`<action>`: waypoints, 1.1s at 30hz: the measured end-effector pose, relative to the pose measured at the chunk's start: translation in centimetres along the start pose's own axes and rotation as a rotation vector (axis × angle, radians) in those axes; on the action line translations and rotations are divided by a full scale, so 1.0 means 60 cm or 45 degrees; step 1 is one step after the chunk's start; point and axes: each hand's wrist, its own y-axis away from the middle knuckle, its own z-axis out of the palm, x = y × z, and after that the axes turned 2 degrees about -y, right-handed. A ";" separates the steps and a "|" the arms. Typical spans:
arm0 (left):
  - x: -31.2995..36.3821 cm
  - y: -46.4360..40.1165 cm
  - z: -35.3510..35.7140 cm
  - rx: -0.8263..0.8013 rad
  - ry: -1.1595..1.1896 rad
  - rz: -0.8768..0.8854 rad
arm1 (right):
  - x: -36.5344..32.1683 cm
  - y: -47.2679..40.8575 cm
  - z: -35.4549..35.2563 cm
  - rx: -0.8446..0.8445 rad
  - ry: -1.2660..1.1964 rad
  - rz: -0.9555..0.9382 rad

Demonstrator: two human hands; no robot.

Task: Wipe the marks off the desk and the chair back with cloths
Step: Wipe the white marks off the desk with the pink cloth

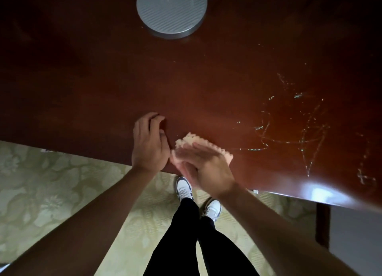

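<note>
The dark red-brown desk (206, 79) fills the upper half of the head view. Pale greenish scribbled marks (306, 131) cover its right part, near the front edge. A pale pink cloth (192, 140) with a bumpy edge lies on the desk by the front edge, left of the marks. My right hand (206, 166) presses flat on the cloth with straight fingers and looks blurred. My left hand (147, 143) rests on the desk just left of the cloth, fingers loosely curled, holding nothing. No chair is in view.
A round grey lamp base (171, 9) stands at the back middle of the desk. Below the desk edge are patterned green carpet (51, 193), my legs and white shoes (184, 188). A desk leg (322, 224) shows at the lower right.
</note>
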 end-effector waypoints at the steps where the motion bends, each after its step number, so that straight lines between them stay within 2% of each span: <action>1: 0.000 0.000 0.001 -0.006 -0.009 0.014 | 0.013 -0.008 -0.016 0.044 0.006 0.012; 5: 0.001 0.001 0.001 -0.012 -0.003 0.059 | 0.060 -0.032 -0.042 0.205 0.186 0.214; 7: -0.003 0.000 -0.001 -0.006 0.034 0.069 | 0.040 -0.030 -0.014 0.299 0.176 0.355; 11: -0.007 0.004 -0.005 -0.019 0.129 0.074 | -0.041 0.026 0.059 0.175 0.114 0.214; 14: -0.009 0.004 -0.008 -0.031 0.217 0.062 | -0.046 0.026 0.062 0.267 0.212 0.133; 19: -0.010 0.008 -0.012 -0.056 0.305 0.025 | -0.048 -0.038 0.086 0.348 0.406 0.268; 23: -0.020 0.002 -0.018 -0.073 0.327 0.090 | -0.030 -0.033 0.067 0.404 0.531 0.213; 26: -0.020 0.006 -0.017 -0.096 0.283 0.191 | 0.013 0.017 0.002 0.554 0.691 0.470; 29: -0.023 0.005 -0.011 -0.076 0.265 0.218 | 0.015 0.027 0.007 0.717 0.782 0.665; 31: -0.026 0.006 -0.010 -0.054 0.296 0.178 | -0.019 0.006 0.053 0.705 0.747 0.623; 33: -0.029 0.009 -0.012 -0.048 0.305 0.180 | -0.057 -0.016 0.105 0.621 0.657 0.469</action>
